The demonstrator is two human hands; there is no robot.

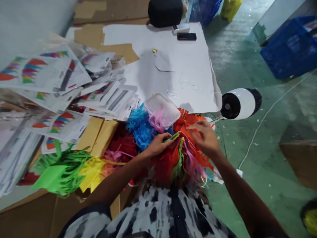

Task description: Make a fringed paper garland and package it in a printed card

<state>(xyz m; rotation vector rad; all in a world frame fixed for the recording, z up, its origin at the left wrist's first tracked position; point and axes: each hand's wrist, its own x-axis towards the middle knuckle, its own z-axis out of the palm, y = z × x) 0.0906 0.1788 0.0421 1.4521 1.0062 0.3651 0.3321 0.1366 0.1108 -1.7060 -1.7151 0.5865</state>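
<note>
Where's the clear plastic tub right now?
In the head view, the clear plastic tub sits centre frame at the lower edge of the white sheet, between the blue paper fringe and the orange paper fringe, just above the left hand.

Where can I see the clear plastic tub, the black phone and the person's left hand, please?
Clear plastic tub [168, 104]: head view, upper rim.
Black phone [186, 36]: head view, screen middle.
Left hand [157, 145]: head view, back of hand.

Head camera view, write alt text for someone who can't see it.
The left hand pinches a bundle of colored fringe strips as the right hand hovers beside it. Nearby lie a clear plastic tub, blue fringe, green fringe and printed packets.
</note>
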